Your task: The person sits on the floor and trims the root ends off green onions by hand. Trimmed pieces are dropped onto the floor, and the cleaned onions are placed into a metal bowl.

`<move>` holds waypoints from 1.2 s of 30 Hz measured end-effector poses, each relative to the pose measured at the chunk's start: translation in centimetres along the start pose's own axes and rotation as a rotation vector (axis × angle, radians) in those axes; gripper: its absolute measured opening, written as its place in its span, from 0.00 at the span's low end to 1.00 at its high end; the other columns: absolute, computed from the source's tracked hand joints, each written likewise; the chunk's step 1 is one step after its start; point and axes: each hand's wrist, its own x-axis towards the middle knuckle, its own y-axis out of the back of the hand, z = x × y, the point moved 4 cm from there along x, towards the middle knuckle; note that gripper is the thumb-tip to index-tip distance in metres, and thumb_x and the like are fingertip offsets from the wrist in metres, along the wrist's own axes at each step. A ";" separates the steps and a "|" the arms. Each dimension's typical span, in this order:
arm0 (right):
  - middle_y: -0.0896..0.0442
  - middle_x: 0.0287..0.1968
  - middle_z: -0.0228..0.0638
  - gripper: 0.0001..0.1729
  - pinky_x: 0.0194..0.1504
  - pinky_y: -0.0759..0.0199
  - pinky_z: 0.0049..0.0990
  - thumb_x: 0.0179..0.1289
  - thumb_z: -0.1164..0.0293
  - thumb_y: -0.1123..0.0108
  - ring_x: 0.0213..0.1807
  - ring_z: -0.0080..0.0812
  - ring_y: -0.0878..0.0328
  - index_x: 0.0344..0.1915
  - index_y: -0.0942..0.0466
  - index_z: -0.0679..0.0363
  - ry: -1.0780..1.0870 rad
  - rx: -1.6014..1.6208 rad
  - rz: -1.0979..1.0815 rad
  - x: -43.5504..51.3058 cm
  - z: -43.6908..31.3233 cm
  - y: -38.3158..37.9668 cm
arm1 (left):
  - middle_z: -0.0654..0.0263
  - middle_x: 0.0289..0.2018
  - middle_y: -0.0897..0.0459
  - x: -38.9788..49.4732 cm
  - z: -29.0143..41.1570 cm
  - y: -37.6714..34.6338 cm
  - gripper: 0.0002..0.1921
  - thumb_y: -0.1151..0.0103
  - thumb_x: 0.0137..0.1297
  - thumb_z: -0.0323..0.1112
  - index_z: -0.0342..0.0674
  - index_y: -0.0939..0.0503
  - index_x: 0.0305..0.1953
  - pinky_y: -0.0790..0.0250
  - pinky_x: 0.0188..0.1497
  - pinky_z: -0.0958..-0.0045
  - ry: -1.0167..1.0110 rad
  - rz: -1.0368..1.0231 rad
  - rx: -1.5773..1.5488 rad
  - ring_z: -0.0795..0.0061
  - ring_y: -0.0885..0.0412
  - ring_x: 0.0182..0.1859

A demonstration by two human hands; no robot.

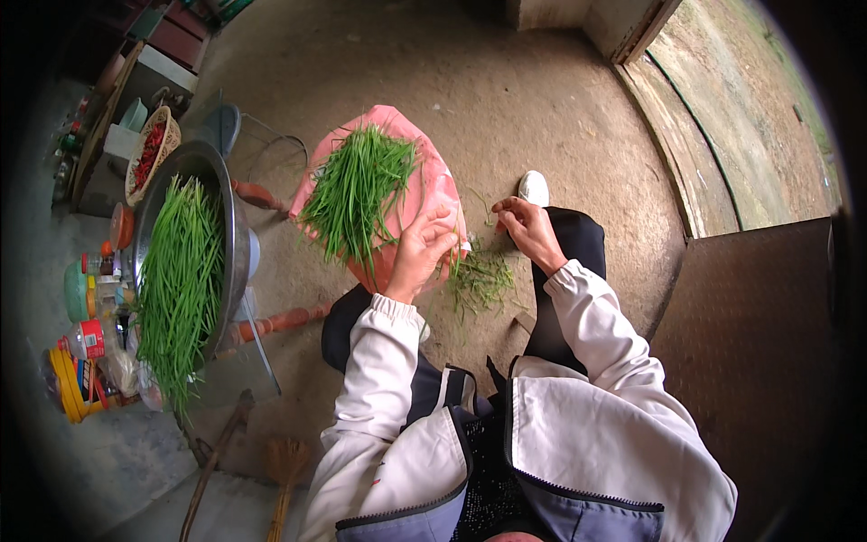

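My left hand point(423, 254) is raised beside the near right edge of a pink plastic sheet or bag point(433, 176), its fingers bent, with thin green strands close to the fingertips. On the pink plastic lies a loose heap of long green leaves like chives point(362, 183). My right hand point(528, 227) is held apart from it, over my right knee, with a thin wilted strand near its fingertips. Whether either hand grips a strand is too small to tell. Scraps of leaves point(481, 274) lie on the floor below and between my hands. A large metal basin point(234, 230) at the left holds more green leaves point(179, 271).
Left of the basin are a wicker basket of red chillies point(152, 152), bottles and jars, and a yellow tub point(68, 386). A straw broom point(284, 461) and a wooden-handled tool point(213, 467) are at the lower left. A doorway sill point(667, 156) runs along the right.
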 end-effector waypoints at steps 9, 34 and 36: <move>0.17 0.40 0.28 0.18 0.47 0.28 0.23 0.72 0.63 0.39 0.43 0.19 0.23 0.51 0.20 0.68 -0.066 0.411 -0.249 -0.3 -1.2 -4.1 | 0.60 0.37 0.16 -0.1 -0.4 -0.1 0.24 0.42 0.69 0.23 0.31 0.33 0.65 0.24 0.33 0.79 -0.025 0.046 0.107 0.75 0.14 0.35; 0.19 0.40 0.27 0.13 0.48 0.28 0.22 0.71 0.65 0.44 0.42 0.19 0.24 0.44 0.20 0.64 -0.288 0.948 -0.540 -0.1 -1.0 -6.0 | 0.65 0.34 0.16 -0.7 0.0 0.1 0.20 0.43 0.70 0.29 0.35 0.28 0.62 0.25 0.30 0.83 0.264 -0.075 -0.366 0.75 0.14 0.36; 0.19 0.40 0.28 0.13 0.48 0.27 0.23 0.71 0.65 0.43 0.42 0.20 0.23 0.45 0.20 0.64 -0.303 0.926 -0.542 -0.1 -1.1 -5.9 | 0.66 0.34 0.16 -0.7 0.0 0.0 0.20 0.43 0.70 0.29 0.35 0.28 0.61 0.25 0.30 0.82 0.259 -0.086 -0.373 0.76 0.15 0.36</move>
